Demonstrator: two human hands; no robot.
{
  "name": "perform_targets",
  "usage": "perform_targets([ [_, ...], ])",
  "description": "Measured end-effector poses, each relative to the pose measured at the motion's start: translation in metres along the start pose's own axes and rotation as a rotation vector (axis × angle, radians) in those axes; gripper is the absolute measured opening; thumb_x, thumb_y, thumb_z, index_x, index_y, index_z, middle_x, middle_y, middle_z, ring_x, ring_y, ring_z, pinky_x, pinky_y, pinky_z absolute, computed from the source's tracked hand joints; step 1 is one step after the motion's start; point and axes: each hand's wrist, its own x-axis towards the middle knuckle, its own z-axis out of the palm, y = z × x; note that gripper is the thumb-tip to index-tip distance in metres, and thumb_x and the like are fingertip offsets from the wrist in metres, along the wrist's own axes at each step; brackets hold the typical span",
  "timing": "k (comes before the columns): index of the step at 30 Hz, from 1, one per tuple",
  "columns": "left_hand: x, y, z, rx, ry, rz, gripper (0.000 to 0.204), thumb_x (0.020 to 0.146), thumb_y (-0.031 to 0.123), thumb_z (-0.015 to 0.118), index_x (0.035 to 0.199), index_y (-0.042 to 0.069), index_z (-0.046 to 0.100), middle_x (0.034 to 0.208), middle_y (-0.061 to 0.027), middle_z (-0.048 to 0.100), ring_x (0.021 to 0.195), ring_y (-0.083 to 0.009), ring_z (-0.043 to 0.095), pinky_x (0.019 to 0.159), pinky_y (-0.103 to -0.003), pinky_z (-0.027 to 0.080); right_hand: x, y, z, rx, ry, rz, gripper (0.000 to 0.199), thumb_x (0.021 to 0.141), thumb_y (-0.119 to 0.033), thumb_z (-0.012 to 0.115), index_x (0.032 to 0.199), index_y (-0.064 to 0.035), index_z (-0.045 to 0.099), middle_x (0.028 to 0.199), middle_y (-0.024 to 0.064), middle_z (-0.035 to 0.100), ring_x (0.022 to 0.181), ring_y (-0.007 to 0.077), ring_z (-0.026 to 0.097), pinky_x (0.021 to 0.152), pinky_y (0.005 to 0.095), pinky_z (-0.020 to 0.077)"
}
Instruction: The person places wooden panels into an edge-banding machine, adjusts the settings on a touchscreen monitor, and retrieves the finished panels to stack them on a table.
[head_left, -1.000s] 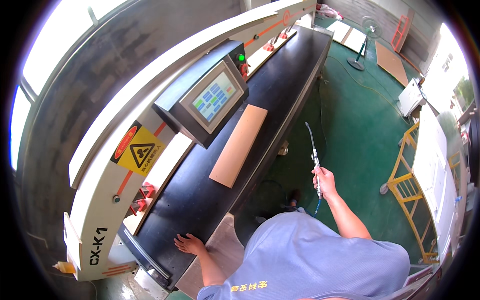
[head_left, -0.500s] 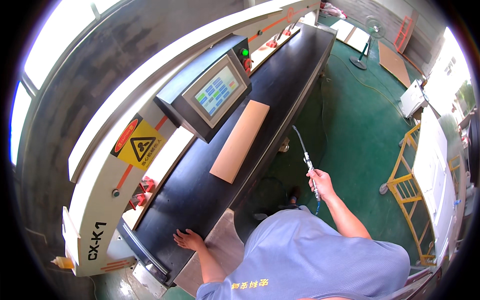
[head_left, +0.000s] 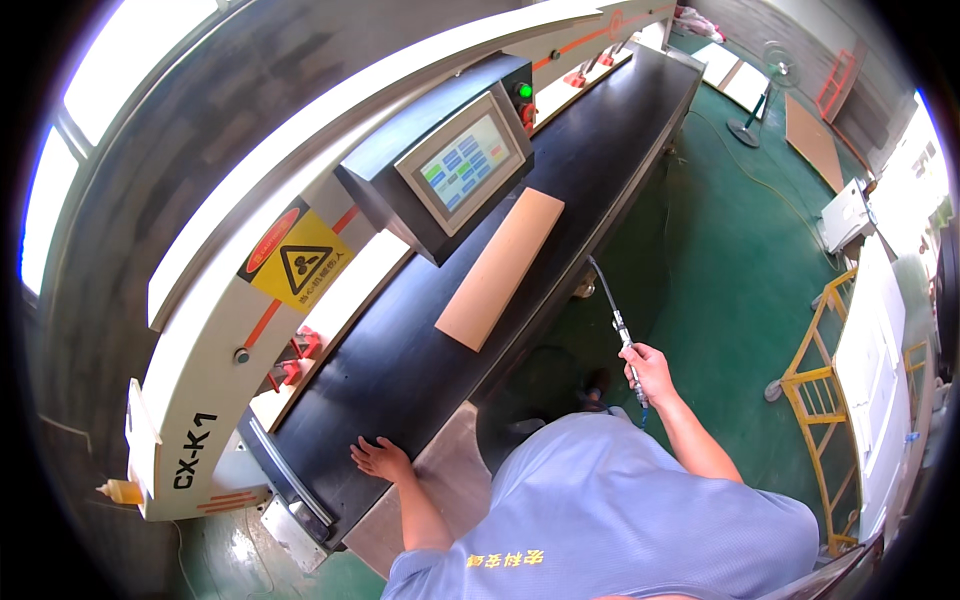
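Note:
My left hand [head_left: 380, 460] rests flat, fingers spread, on the near end of a long black conveyor belt [head_left: 400, 370]. A flat tan board [head_left: 500, 268] lies lengthwise on the belt, well beyond that hand. My right hand [head_left: 650, 370] is shut on a thin metal air-blow gun [head_left: 618, 320] with a long curved nozzle. The nozzle tip points toward the belt's right edge, just short of the board. A blue hose end shows under the fist.
A white machine frame [head_left: 300, 200] with a yellow warning sticker [head_left: 300, 265] spans the belt. A touchscreen control box [head_left: 455, 165] hangs over it. Green floor [head_left: 720, 250] lies to the right, with a yellow metal rack [head_left: 830, 380], a standing fan [head_left: 755, 100] and boards.
My right hand has swung the blow gun leftward and down, bringing its nozzle from out over the floor to the belt's edge. My left hand stays put on the belt.

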Motion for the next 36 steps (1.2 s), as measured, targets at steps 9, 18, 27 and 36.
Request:
perform_targets([
  [9,-0.001,0.002,-0.002,0.010,0.035,0.018,0.054,0.098,0.032,0.056,0.146,0.009,0.048,0.156,-0.0227,0.039,0.146,-0.0424,0.034,0.120,-0.057,0.025,-0.005,0.007,0.008,-0.044,-0.084,0.025,0.029,0.101,-0.031,0.065,0.099,-0.0028,0.065,0.063,0.0006,0.057,0.050,0.0071,0.050,0.047,0.0233,0.0422],
  [18,-0.002,0.004,-0.004,-0.013,0.015,0.006,0.053,0.098,0.030,0.055,0.146,0.008,0.046,0.157,-0.0234,0.037,0.147,-0.0418,0.032,0.121,-0.057,0.022,-0.007,0.008,0.010,-0.061,-0.095,0.024,0.027,0.101,-0.029,0.065,0.099,-0.0027,0.065,0.064,0.0005,0.057,0.050,0.0071,0.050,0.047,0.0233,0.0424],
  [27,-0.002,0.004,-0.003,-0.009,0.034,0.014,0.054,0.098,0.030,0.056,0.147,0.009,0.046,0.158,-0.0230,0.037,0.147,-0.0421,0.032,0.121,-0.057,0.022,-0.009,0.008,0.013,-0.057,-0.101,0.022,0.026,0.100,-0.030,0.066,0.098,-0.0036,0.065,0.064,0.0001,0.057,0.050,0.0068,0.050,0.047,0.0232,0.0424],
  [36,-0.002,0.006,-0.006,-0.010,0.009,0.002,0.053,0.099,0.030,0.055,0.147,0.008,0.046,0.158,-0.0221,0.037,0.148,-0.0418,0.031,0.121,-0.057,0.022,-0.010,0.012,0.016,-0.003,0.009,-0.015,0.027,0.099,-0.032,0.067,0.098,-0.0052,0.064,0.063,-0.0010,0.056,0.049,0.0061,0.049,0.046,0.0223,0.0416],
])
